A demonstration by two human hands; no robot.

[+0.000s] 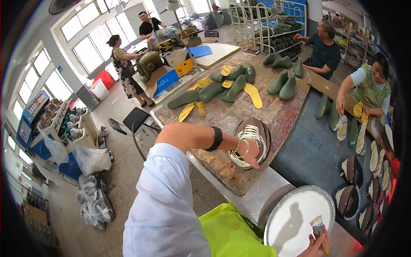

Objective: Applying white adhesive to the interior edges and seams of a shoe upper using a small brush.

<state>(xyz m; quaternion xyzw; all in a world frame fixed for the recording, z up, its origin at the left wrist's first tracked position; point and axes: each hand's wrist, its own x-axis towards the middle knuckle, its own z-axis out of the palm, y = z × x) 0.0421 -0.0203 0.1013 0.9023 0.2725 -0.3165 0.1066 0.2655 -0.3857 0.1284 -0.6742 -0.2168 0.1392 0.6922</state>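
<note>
On the worn wooden board lies a brown shoe upper [264,133] with cream laces and trim. My left hand [250,153] grips its near end, with a bracelet at the wrist and a dark band on the forearm; part of the fingers is hidden. At the lower right my right hand [316,247] is closed round the wooden handle of a paintbrush [318,227] with pale bristles. The brush is above a round tub [269,216] of white liquid, where a shadow falls on the surface.
Green shoe lasts [287,88] and yellow insoles [252,95] lie on the board's far part. Brown shoe uppers [352,170] and several insoles line the dark belt [299,158] at right, where a co-worker [372,88] handles insoles. A black chair [136,119] stands left.
</note>
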